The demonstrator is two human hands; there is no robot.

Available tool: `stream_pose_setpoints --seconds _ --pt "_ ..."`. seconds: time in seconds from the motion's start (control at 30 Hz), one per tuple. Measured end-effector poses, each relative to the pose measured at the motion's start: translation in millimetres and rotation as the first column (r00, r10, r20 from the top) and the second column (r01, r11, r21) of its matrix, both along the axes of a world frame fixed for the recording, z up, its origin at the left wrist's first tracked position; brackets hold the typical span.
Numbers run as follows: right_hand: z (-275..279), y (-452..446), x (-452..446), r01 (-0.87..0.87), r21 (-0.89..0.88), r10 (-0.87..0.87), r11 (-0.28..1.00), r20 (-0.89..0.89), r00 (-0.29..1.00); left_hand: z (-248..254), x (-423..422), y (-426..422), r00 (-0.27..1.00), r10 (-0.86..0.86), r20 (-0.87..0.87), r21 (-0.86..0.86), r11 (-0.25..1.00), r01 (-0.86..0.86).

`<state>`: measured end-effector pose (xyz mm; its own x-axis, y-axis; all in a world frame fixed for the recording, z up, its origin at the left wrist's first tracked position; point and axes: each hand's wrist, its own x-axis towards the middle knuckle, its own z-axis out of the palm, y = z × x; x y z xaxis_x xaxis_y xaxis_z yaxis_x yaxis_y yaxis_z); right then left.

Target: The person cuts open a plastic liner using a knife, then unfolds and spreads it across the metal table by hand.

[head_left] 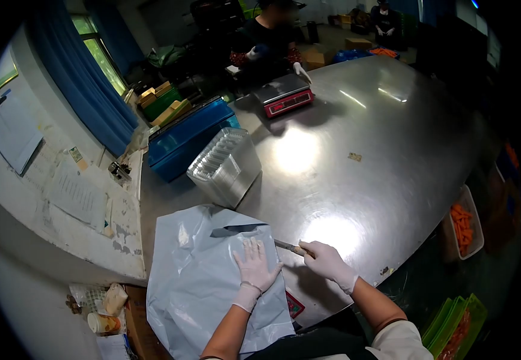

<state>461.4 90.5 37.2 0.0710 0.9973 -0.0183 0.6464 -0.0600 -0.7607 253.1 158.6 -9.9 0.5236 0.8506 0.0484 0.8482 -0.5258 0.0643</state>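
A pale grey-blue plastic bag [182,270] lies on the near left of the metal table, with a slit near its top edge. Gloved and spread flat, my left hand [256,264] presses on the bag just below the slit. My right hand [329,262], also gloved, is closed around the handle of a knife [296,248] at the bag's right edge. The knife points left toward the slit, and its tip is not clearly visible. Beyond the bag stands a stack of clear plastic trays [227,168].
Behind the trays is a blue crate [191,138]. A red scale [284,96] stands at the far side of the metal table [392,156], before a gloved person [269,42]. Bins of orange items [463,225] and green crates [452,324] are at the right.
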Motion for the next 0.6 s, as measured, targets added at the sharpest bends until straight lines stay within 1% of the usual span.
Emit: stream_pose_setpoints --seconds 0.03,0.13,0.17,0.23,0.27,0.33,0.37,0.43,0.47,0.5,0.57,0.6 --pt "-1.0 6.1 -0.3 0.005 -0.002 -0.005 1.0 -0.004 1.0 0.2 0.2 -0.6 1.0 0.001 -0.001 0.013 1.0 -0.001" --pt "-8.4 21.7 -5.1 -0.029 0.162 0.031 0.986 -0.007 1.0 3.4 1.1 0.5 1.0 0.001 -0.024 0.023 1.0 -0.001" --pt "-9.0 22.5 -6.9 -0.027 0.161 0.029 0.987 -0.01 1.0 4.0 1.3 0.2 0.999 0.007 -0.041 0.015 1.0 -0.007" --pt "-2.6 21.4 -10.3 -0.046 0.213 0.028 0.976 0.091 0.995 3.0 0.9 -0.1 1.0 0.004 -0.03 0.01 1.0 -0.004" --pt "-0.1 17.5 -9.8 -0.045 0.213 0.027 0.976 0.088 0.996 3.1 0.5 0.3 1.0 0.002 -0.017 0.009 1.0 -0.002" --pt "5.6 6.7 -8.0 -0.045 0.267 -0.014 0.963 0.215 0.977 6.1 1.7 -0.2 1.0 0.005 -0.014 0.018 1.0 -0.005" --pt "8.0 1.7 -7.3 -0.045 0.268 -0.013 0.962 0.212 0.977 6.8 1.8 -0.7 1.0 0.009 -0.009 0.026 1.0 -0.009" --pt "13.8 -7.4 -5.4 -0.015 0.301 -0.073 0.954 0.279 0.957 4.3 0.9 -0.4 1.0 0.007 0.005 0.034 0.999 -0.007" --pt "17.5 -9.7 -6.6 -0.046 0.295 -0.052 0.954 0.315 0.948 3.3 1.1 -0.1 1.0 0.003 0.021 0.043 0.999 -0.004" --pt "14.9 -8.8 -9.5 -0.049 0.294 -0.049 0.954 0.315 0.948 3.9 1.8 -0.6 1.0 0.006 0.021 0.042 0.999 -0.007" --pt "6.8 -2.0 -19.2 -0.08 0.365 -0.071 0.928 0.383 0.921 6.9 3.4 -0.8 0.999 0.021 -0.026 0.009 1.0 -0.021" --pt "7.9 3.9 -24.2 -0.086 0.349 -0.063 0.933 0.393 0.917 8.1 4.0 -1.4 0.999 0.019 -0.028 0.011 1.0 -0.018"
